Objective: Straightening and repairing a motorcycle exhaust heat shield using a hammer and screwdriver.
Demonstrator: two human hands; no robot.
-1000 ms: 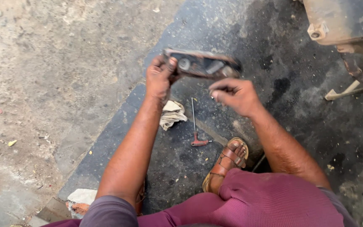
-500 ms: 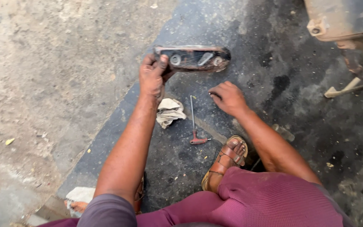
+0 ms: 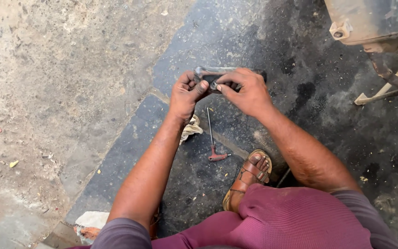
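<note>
Both my hands grip one dark metal part (image 3: 208, 76) above the oily stone slab (image 3: 236, 37). My left hand (image 3: 185, 94) curls its fingers around the part's left end; my right hand (image 3: 247, 90) pinches its middle from above. A red-handled T-wrench (image 3: 213, 138) lies just below, beside a crumpled rag (image 3: 190, 129).

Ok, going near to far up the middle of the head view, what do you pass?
Brown leather sandal → red-handled T-shaped tool → dark oblong metal part gripped by both hands, left hand and right hand.
</note>
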